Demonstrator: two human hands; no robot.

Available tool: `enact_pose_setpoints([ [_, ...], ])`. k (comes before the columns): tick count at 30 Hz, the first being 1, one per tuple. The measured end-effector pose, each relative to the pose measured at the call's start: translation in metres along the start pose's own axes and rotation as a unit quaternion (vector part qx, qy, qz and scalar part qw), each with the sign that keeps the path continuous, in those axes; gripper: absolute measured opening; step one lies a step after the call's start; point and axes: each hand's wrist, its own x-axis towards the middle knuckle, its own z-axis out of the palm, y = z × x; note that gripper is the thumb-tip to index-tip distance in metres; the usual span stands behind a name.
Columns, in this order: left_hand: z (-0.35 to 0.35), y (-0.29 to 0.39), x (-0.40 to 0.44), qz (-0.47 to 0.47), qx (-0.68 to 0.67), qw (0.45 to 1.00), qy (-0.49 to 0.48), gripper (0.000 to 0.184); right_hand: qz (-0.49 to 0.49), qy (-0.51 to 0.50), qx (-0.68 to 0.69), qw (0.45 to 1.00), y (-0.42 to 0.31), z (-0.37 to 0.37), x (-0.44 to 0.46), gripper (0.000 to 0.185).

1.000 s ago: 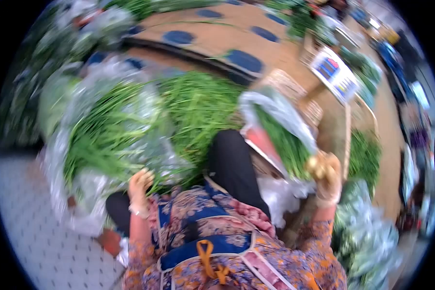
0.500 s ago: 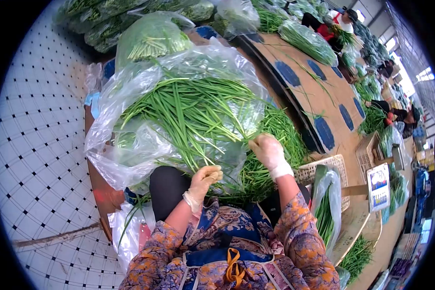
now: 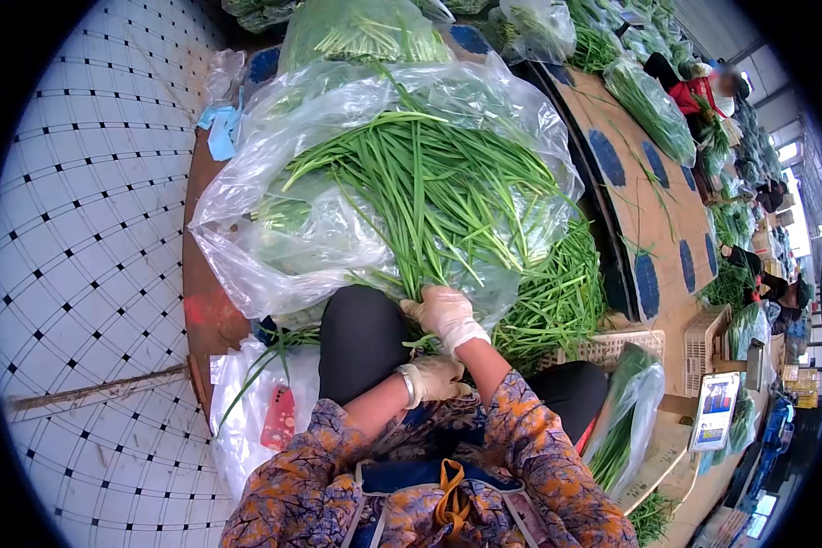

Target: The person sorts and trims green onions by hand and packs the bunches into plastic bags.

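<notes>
Long green stalks point(image 3: 420, 183) lie in a loose heap on a clear plastic bag point(image 3: 320, 228) in front of me. My right hand point(image 3: 443, 315), in a pale glove, is closed round the lower ends of some stalks beside my dark-clad knee. Nearer my body, my left hand point(image 3: 437, 379), also gloved, rests below the right one at my lap; its fingers are turned under and partly hidden, and I cannot make out what it holds. More loose greens point(image 3: 562, 292) lie to the right of the bag.
A crate point(image 3: 612, 347), a bagged bundle point(image 3: 628, 416) and a scale display point(image 3: 714, 411) stand at the right. At lower left, a red phone point(image 3: 279, 416) lies on white plastic. A filled bag point(image 3: 365, 36) is beyond the heap. Co-workers point(image 3: 703, 91) sit at upper right.
The view has swung, shifting the heap rightward. My right hand has moved from the stalks' right side down to their lower ends; my left has drawn back to my lap.
</notes>
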Motion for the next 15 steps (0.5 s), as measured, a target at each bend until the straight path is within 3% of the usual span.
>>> enact_pose_setpoints([
  [1,-0.006,0.004,-0.002,0.000,0.003,1.000,0.001,0.043,-0.001,0.003,0.001,1.000,0.005,0.003,0.000,0.050],
  [3,-0.020,0.014,-0.003,-0.034,-0.025,0.998,-0.051,0.040,0.009,-0.010,0.137,0.990,0.022,0.000,-0.006,0.043],
  [4,-0.022,0.015,-0.005,-0.008,-0.086,0.996,-0.015,0.037,-0.031,0.050,0.166,0.984,0.030,-0.003,-0.016,0.040],
  [5,-0.026,0.015,-0.011,-0.021,-0.169,0.985,-0.042,0.032,-0.029,0.052,0.165,0.985,0.038,-0.009,-0.026,0.040],
  [7,-0.023,0.015,-0.016,-0.002,-0.256,0.962,0.096,0.030,-0.012,0.014,0.265,0.964,0.045,-0.035,-0.055,0.031],
  [8,-0.025,0.017,-0.023,-0.037,-0.520,0.849,0.090,0.027,-0.012,0.025,0.279,0.960,0.052,-0.038,-0.068,0.027],
  [9,-0.027,0.009,-0.031,0.031,-0.573,0.807,0.139,0.029,-0.006,-0.013,0.286,0.958,0.060,-0.040,-0.078,0.029],
  [11,-0.023,0.022,-0.029,0.054,-0.640,0.710,0.290,0.026,-0.042,-0.056,0.266,0.961,0.054,-0.049,-0.107,0.037],
  [13,-0.011,0.011,-0.016,0.057,-0.632,0.720,0.280,0.022,-0.071,-0.094,0.228,0.967,0.054,-0.027,-0.111,0.041],
  [15,-0.003,0.000,-0.007,0.066,-0.623,0.729,0.274,0.020,0.006,-0.109,0.304,0.946,0.058,-0.011,-0.107,0.039],
])
